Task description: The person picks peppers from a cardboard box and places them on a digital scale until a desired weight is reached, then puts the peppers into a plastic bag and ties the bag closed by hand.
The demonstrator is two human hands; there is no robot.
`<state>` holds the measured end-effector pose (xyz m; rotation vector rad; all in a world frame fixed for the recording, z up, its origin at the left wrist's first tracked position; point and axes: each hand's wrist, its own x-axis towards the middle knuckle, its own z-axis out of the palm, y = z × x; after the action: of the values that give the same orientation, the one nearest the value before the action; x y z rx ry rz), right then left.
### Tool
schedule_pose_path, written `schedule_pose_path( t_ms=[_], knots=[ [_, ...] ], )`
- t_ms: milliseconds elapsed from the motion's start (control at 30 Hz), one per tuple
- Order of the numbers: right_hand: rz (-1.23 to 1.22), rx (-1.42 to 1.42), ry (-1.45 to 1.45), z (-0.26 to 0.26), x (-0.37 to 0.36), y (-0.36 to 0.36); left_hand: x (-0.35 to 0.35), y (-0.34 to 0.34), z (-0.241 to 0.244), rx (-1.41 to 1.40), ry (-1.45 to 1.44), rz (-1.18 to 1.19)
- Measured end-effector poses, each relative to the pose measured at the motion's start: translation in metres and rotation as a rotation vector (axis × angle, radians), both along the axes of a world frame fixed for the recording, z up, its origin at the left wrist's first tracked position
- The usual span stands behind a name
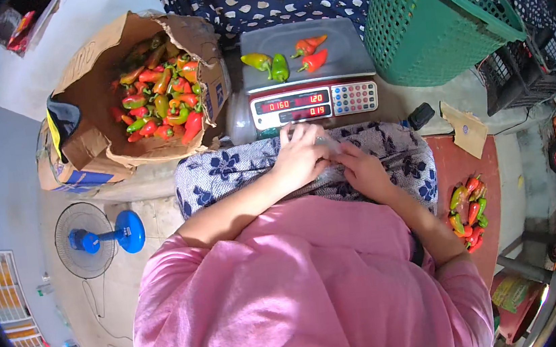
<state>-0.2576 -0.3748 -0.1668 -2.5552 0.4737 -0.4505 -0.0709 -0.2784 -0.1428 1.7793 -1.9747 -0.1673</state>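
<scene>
Above my lap, my left hand (pixel 301 151) and my right hand (pixel 363 168) come together and pinch a thin piece of clear plastic (pixel 329 150), apparently a bag. Fingers partly hide it, so its full shape cannot be seen. Just beyond my hands stands a digital weighing scale (pixel 257 117) with lit red digits and a keypad. On its grey platform (pixel 342 55) lie a yellow-green pepper (pixel 256 61), a green pepper (pixel 279 68), an orange-red pepper (pixel 308 46) and a red pepper (pixel 315 61).
A torn cardboard box (pixel 80 82) full of mixed peppers (pixel 163 96) stands left of the scale. At right are a tilted green plastic basket (pixel 411 42), a black crate (pixel 507 78), a cardboard scrap (pixel 466 126) and a pepper pile (pixel 470 211). A fan (pixel 84 239) stands at left.
</scene>
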Motion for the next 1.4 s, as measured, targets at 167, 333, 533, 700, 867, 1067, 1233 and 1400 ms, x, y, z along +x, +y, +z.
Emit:
schedule_pose_path(
  t_ms=[167, 333, 533, 700, 867, 1067, 1233, 1400],
  knots=[
    [-0.048, 0.022, 0.036, 0.013, 0.012, 0.003, 0.006, 0.002, -0.016, 0.067, -0.204, 0.123],
    [-0.052, -0.030, 0.126, 0.009, 0.013, 0.000, 0.005, 0.000, -0.018, 0.185, -0.230, 0.187],
    [-0.060, -0.003, 0.157, 0.012, 0.007, -0.007, 0.007, -0.003, -0.014, 0.212, -0.183, 0.186],
    [-0.113, 0.014, -0.021, 0.009, -0.002, -0.022, 0.044, -0.015, -0.015, 0.005, 0.562, -0.023],
    [-0.131, -0.006, -0.149, 0.006, -0.015, -0.028, 0.089, -0.023, -0.006, 0.103, 0.685, 0.256],
    [-0.225, 0.053, -0.134, 0.010, -0.028, -0.035, 0.101, -0.065, -0.007, 0.072, 0.636, 0.323],
    [-0.272, -0.025, -0.206, 0.018, -0.027, -0.061, 0.078, -0.121, 0.023, -0.123, -0.054, 0.313],
    [-0.339, -0.007, -0.147, 0.036, -0.015, -0.087, 0.109, -0.181, 0.009, -0.108, -0.139, 0.516]
  ],
)
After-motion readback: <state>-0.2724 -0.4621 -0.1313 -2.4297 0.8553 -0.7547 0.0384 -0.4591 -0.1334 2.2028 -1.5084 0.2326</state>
